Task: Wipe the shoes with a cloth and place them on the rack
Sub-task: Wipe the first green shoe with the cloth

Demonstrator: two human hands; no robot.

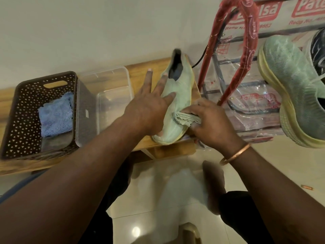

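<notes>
A smooth copper bangle (235, 154) rings the right wrist, above glossy pale floor (175, 191) tiles. Just past it, the right hand (211, 120) curls round a folded, frayed pale-green cloth (186, 118) and presses it against the shoe's side. The left hand (149, 106) lies flat, its fingers straight and spread wide across the upper.

The shoe (177, 95), between and under the 2 hands, is a slip-on of soft pale-green knit with a thin cream sole. It rests on the right end of a wooden bench (35, 164). Its long axis runs away from the person, toe nearest and dark open collar farthest, angled slightly right.

Left of the left hand stands a clear plastic box (105, 103) with rounded corners. Left of that is a brown basket (17, 111) pierced with small triangles, with a fluffy blue towel (56, 115) lying in it.

Right of the right hand stands the rack (218, 68), dark metal bars under crinkled clear wrap with red print. A red-wrapped curved tube (249, 41) crosses in front of it. Farther right, a 2nd shoe (290, 81) of green mesh with a thick, ribbed yellowish sole sits tilted on the rack.
</notes>
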